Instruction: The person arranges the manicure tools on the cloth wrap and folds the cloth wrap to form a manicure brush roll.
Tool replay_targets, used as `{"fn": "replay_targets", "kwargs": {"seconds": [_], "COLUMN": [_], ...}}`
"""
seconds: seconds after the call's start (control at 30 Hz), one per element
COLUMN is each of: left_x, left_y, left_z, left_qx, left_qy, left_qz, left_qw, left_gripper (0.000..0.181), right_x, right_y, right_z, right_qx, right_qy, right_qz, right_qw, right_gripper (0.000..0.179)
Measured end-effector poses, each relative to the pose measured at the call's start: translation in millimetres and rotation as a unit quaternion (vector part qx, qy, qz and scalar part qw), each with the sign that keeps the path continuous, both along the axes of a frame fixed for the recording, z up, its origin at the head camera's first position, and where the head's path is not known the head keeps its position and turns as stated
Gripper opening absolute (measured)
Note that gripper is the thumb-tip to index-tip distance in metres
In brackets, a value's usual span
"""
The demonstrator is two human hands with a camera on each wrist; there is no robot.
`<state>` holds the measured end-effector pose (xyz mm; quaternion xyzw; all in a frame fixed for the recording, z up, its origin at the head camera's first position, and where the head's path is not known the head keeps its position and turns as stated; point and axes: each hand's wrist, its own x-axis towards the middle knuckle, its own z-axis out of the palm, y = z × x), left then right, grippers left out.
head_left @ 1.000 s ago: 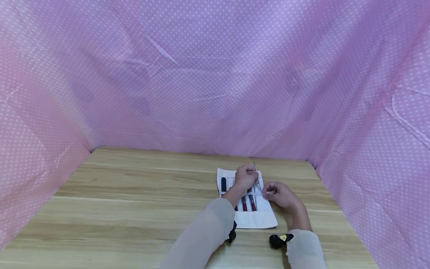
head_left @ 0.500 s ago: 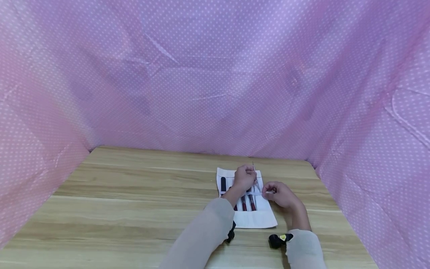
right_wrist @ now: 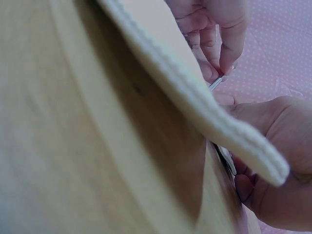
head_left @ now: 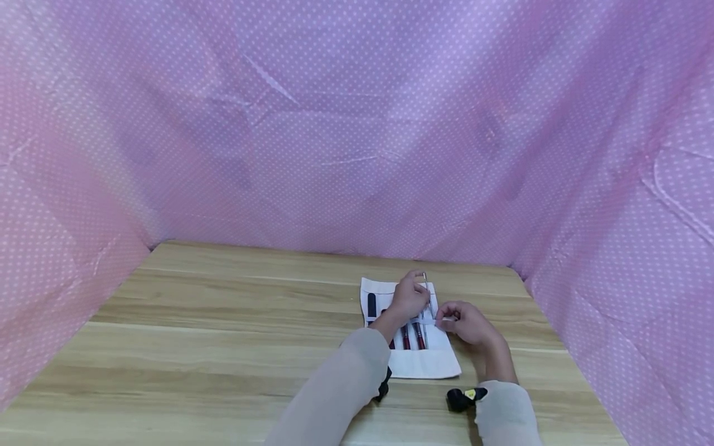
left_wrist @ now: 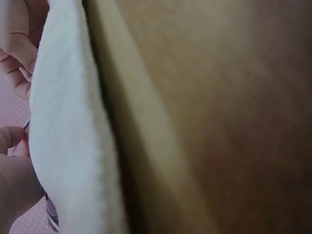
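Note:
A white cloth tool roll (head_left: pixel 426 365) lies spread out on the table, with an elastic band (head_left: pixel 428 321) across its middle. Over its far right part, my left hand (head_left: pixel 409 298) pinches a thin silver rod-like tool (head_left: pixel 425 279), held upright at a slant; its exact kind does not show. The right wrist view also catches this rod (right_wrist: pixel 216 83) between the left fingertips. At the roll's right edge my right hand (head_left: pixel 468 323) pinches the end of the band between thumb and fingers. Tools with dark red handles (head_left: pixel 419 342) sit in the roll, partly behind the left forearm.
A flat black tool (head_left: pixel 372 306) is tucked under the band on the roll's left. The wooden table (head_left: pixel 195 347) extends far to the left, and pink dotted cloth (head_left: pixel 346 155) hangs behind it and at both sides.
The left hand has turned slightly and shifted its fingers on the silver rod, whose top now stands a little lower and further right. The right hand stays at the band.

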<state>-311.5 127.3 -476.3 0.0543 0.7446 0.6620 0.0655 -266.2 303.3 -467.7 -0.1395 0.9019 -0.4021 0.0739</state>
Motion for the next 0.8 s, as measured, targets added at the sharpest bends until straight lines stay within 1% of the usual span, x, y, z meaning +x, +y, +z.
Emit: {"fn": "replay_targets", "kwargs": {"seconds": [0.17,0.23,0.4,0.57,0.67,0.8], "left_x": [0.5,0.5,0.7,2.3,1.7,-0.5], "left_y": [-2.2,-3.0,-4.0,-4.9,-4.6,-4.3], "left_z": [0.7,0.5,0.7,2.2,2.0,1.2], "left_qx": [-0.044,-0.06,-0.077,-0.085,-0.095,-0.106], "left_qy": [0.007,0.008,0.013,0.019,0.016,0.003], "left_qz": [-0.008,-0.011,-0.026,-0.034,-0.035,-0.033], "left_qw": [0.999,0.9981,0.9966,0.9956,0.9947,0.9938], "left_gripper": [0.06,0.059,0.059,0.062,0.058,0.053], "right_x": [0.2,0.3,1.0,2.3,2.2,0.9], "right_y": [-0.5,-1.0,-2.2,-2.6,-2.3,-1.6], "right_z": [0.3,0.4,1.6,2.5,1.5,-0.2], "right_qx": [0.002,0.002,0.001,-0.003,-0.005,-0.001], "right_qy": [-0.003,-0.009,-0.014,-0.006,-0.006,-0.008], "right_qz": [-0.001,-0.007,-0.012,0.0,0.005,-0.001], "right_qw": [1.0,0.9999,0.9998,1.0,1.0,1.0], "right_gripper": [0.003,0.006,0.006,0.003,0.004,0.005]}}
